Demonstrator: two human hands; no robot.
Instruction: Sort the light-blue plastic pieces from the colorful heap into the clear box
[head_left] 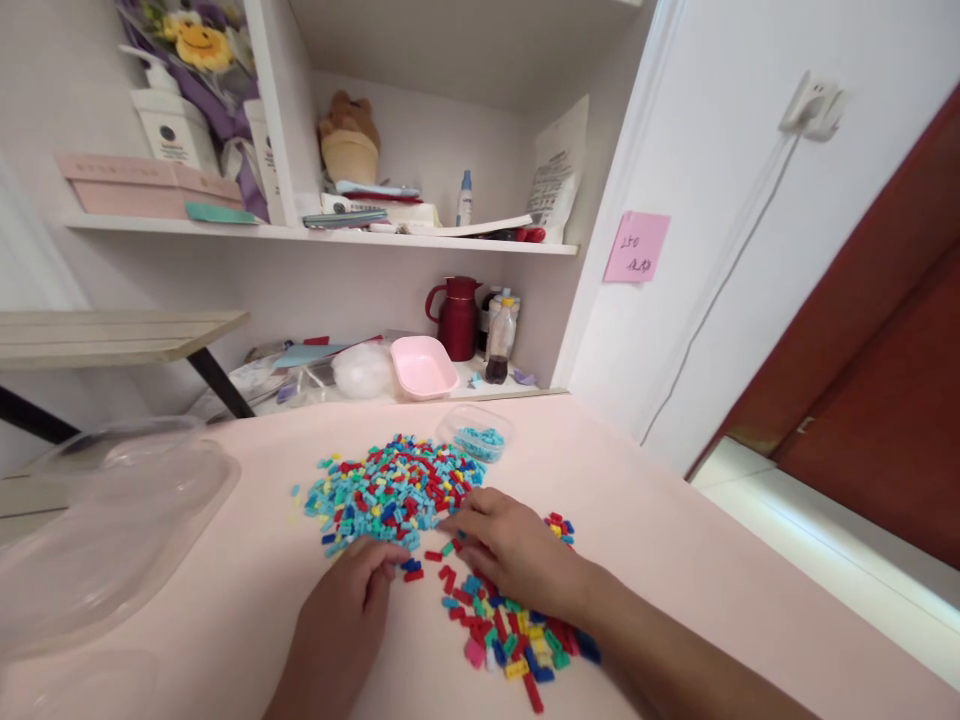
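A large heap of small toy bricks (397, 490), mostly light blue with red, yellow, green and dark blue among them, lies on the pink tabletop (622, 490). My right hand (510, 545) reaches over its near right edge, fingers apart, the index finger touching or just above the bricks. My left hand (352, 600) rests at the heap's near side with fingers curled in; whatever they hold, if anything, is hidden. By its fingertip lie a few dark blue and red bricks (412, 572). A second, mixed-colour group of bricks (517, 640) spreads beneath my right wrist, partly covered by it.
Behind the heap stands a clear tub (457, 418) with light blue bricks. Clear plastic containers (127, 540) sit at the left. A pink tray (425, 368), a dark red jug (457, 318) and a bottle (500, 340) stand at the back under a shelf (435, 238).
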